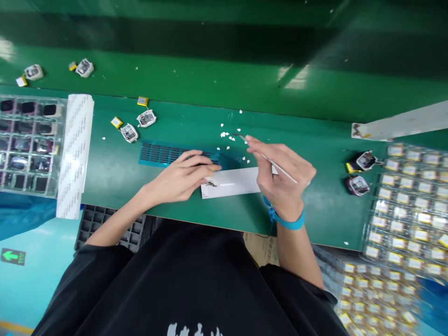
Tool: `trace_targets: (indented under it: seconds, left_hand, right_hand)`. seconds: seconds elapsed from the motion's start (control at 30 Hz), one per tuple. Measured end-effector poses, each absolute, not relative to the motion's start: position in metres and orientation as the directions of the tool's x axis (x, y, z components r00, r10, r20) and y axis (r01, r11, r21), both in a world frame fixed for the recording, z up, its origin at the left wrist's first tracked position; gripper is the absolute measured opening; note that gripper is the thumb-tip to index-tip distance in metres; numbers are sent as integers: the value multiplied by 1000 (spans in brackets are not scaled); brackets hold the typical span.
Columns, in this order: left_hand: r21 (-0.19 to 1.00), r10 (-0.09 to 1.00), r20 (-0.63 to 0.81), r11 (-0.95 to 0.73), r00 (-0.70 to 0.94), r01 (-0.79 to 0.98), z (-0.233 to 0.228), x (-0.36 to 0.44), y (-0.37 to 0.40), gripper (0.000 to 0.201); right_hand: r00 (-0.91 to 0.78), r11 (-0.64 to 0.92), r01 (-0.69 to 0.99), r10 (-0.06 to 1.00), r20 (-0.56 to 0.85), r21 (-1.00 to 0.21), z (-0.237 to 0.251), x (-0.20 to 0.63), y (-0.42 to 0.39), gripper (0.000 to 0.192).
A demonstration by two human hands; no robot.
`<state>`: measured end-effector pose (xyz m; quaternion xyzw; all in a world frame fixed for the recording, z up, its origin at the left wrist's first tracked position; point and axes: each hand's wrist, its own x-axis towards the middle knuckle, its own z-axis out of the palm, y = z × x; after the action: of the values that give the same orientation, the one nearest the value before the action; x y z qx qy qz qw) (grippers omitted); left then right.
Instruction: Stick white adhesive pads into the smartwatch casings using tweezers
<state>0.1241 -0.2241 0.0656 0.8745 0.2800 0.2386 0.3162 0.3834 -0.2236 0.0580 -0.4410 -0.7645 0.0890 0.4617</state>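
My left hand (187, 175) is closed over the left end of a white strip (238, 181), its fingertips at a small pale-and-dark piece (211, 182) that is mostly covered. A blue sheet with rows of dark slots (159, 153) lies just beyond that hand and partly under its fingers. In my right hand (282, 175), gripped like a pen, is a slim tweezers-like tool (278, 167) with a pale shank and dark tip. The tip points at a scatter of small white bits (224, 134) on the green bench. Around the right wrist sits a blue band (292, 221).
Opened white device housings (129, 133) with yellow batteries (116, 122) lie at left; dark housings (359, 185) lie at right. A tray of dark-screened parts (28, 144) and a printed white strip (75, 156) flank the left. Clear trays (395, 240) stand right, near a white bracket (402, 122).
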Motion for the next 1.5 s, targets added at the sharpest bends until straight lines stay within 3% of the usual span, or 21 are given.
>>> trace_targets:
  seconds: [0.07,0.1,0.17,0.27,0.37,0.53,0.7,1.07,1.3,1.5]
  left_hand:
    - [851,775,305,-483,553,207,78,128,-220,19]
    - [927,866,256,-347,429,146,81,130,-215,21]
    - [999,977,1,-10,212,40,80,133,-198,22]
    - [930,925,-339,357,172,-86,64,134,-174,21]
    - [841,844,-473,518,252,-155,51,133,-169,15]
    - [883,905,-389,419,169,-213,50,140,-183,11]
    - [837,879,-477,462,25,-294,52,147,-187,15]
    - [841,883,-469,446,-3,-307,55,153,-196,34]
    - [882,904,-427,412,-20,-227,49,151,-200,37]
    - [911,927,-375,367,-6,-187,44,152,-203,22]
  right_hand:
    - [-192,624,565,736,650,-539,66,380,-223,40]
    - [-189,638,552,722,665,-536,68,377,-222,42]
    - [-172,658,539,696,697,-525,68,371,-219,44]
    - [-172,680,536,668,724,-500,59,361,-217,47]
    - [-207,705,543,640,740,-457,51,355,-219,50]
    - [-329,757,538,593,735,-370,49,355,-226,43]
    - [-459,779,588,544,702,-218,46,355,-228,34]
    - [-578,781,621,511,636,-63,52,352,-228,25]
    - [-526,783,576,573,628,-233,49,351,-231,42]
    - [-436,751,527,641,632,-399,44,349,-232,51]
